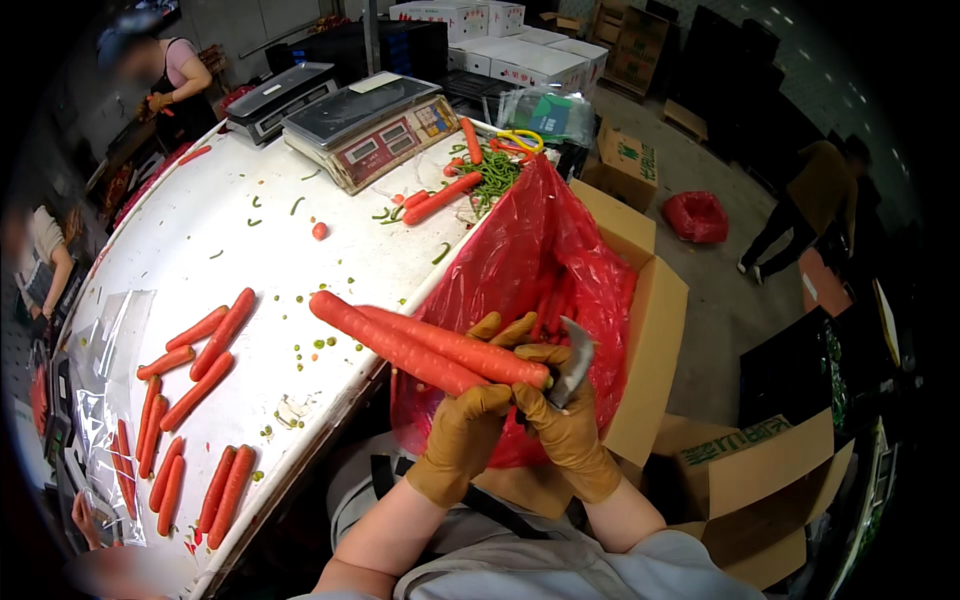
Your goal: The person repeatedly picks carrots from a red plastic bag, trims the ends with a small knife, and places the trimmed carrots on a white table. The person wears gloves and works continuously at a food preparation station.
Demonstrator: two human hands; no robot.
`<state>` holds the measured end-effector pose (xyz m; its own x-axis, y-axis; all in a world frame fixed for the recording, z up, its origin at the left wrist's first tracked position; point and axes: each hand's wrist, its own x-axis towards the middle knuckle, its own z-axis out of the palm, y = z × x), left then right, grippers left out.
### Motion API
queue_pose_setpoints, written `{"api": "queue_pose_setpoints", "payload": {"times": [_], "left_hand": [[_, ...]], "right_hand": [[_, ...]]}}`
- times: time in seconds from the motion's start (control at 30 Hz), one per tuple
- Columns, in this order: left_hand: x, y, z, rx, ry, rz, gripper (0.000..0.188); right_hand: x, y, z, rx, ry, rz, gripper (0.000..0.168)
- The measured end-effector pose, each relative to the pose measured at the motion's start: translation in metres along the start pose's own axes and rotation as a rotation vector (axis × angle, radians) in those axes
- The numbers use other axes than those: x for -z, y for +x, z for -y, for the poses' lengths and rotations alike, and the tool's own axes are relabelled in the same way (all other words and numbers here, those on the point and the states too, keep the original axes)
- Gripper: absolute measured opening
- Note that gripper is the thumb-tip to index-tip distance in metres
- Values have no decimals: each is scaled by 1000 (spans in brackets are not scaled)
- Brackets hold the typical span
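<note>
My left hand, in a tan glove, is closed around two large carrots lying side by side over the table's edge. My right hand, gloved alike, grips a small knife with a curved, hooked blade. The blade stands right beside the stem end of the nearer-right carrot; whether it touches cannot be made out. Directly under both hands, a red plastic bag lines an open cardboard box, with more carrots inside. The knife's handle is mostly hidden in my right glove.
Several carrots lie in small groups on the white table, beside clear plastic bags. Two weighing scales and cut green stems are farther back. Another open box stands at right. Other people are around.
</note>
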<state>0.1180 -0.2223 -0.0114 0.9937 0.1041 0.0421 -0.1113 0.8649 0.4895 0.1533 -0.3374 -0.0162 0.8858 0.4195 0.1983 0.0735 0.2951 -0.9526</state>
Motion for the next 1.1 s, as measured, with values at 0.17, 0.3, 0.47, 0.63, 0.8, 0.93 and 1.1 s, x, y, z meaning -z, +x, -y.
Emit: {"api": "queue_pose_setpoints", "payload": {"times": [0.17,0.3,0.47,0.63,0.8,0.93,1.1], "left_hand": [[4,-25,-28,4,-239,-10,53],[33,-34,-48,-56,-234,-131,38],[31,-46,-62,-135,-307,-131,45],[45,-51,-54,-80,-477,-49,49],[40,-54,-51,-75,-417,-115,48],[33,-56,-52,-39,-425,-144,50],[24,-61,-58,-43,-525,-141,42]], "right_hand": [[-30,8,3,59,14,163,35],[-43,2,15,39,-198,153,41],[-49,14,10,544,-759,126,44],[-63,17,8,680,-966,162,44],[-62,19,10,744,-1040,156,44],[-48,31,6,781,-1040,95,40],[-1,45,-15,431,-855,-144,42]]}}
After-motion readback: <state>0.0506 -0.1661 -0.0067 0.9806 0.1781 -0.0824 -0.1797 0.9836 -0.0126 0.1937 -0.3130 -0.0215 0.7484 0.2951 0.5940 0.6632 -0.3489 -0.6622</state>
